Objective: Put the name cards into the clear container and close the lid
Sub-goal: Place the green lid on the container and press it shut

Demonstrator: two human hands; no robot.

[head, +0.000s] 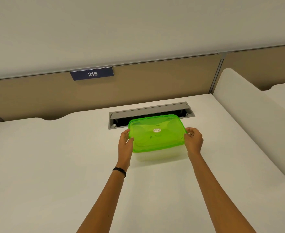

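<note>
A clear plastic container (160,156) stands on the white desk (54,165), a little past the middle. A translucent green lid (156,133) with a small round sticker lies on top of it. My left hand (125,142) grips the lid's left edge and my right hand (193,140) grips its right edge. Faint handwriting shows through the lid; the name cards themselves cannot be made out.
Behind the container a grey cable hatch (151,111) is set into the desk with its flap raised. A tan partition (37,96) bears a blue sign reading 215 (92,74). A white divider (249,118) bounds the desk on the right.
</note>
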